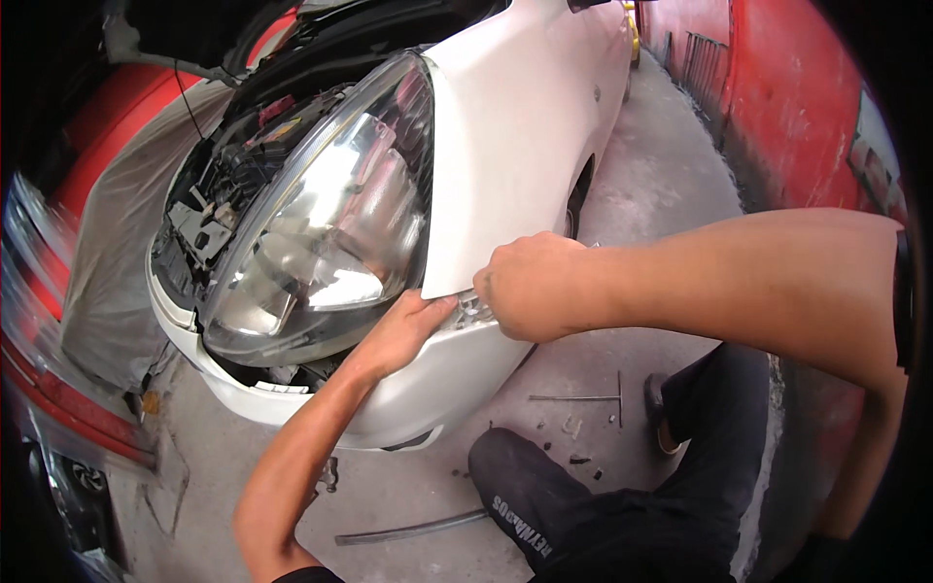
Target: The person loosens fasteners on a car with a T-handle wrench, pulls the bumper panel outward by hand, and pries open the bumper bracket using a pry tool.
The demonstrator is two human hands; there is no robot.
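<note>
A large clear headlight (pixel 335 223) sits in the front corner of a white car. My left hand (pixel 408 328) grips the upper edge of the white bumper cover (pixel 428 374), just below the headlight's lower corner. Some of its fingers are hidden in the gap there. To its right, my right hand (pixel 533 287) is closed in a fist at the lower edge of the white fender (pixel 501 165). Its fingertips, and whatever they grip, are out of sight. A shiny bracket-like part (pixel 472 309) shows in the gap between fender and bumper cover, between my hands.
The engine bay (pixel 243 165) lies exposed under a raised hood. On the floor are a T-handle wrench (pixel 578 397), several small clips (pixel 579 460) and a long dark strip (pixel 408 531). A red wall (pixel 792 107) stands right; a covered red vehicle (pixel 117 233) is left.
</note>
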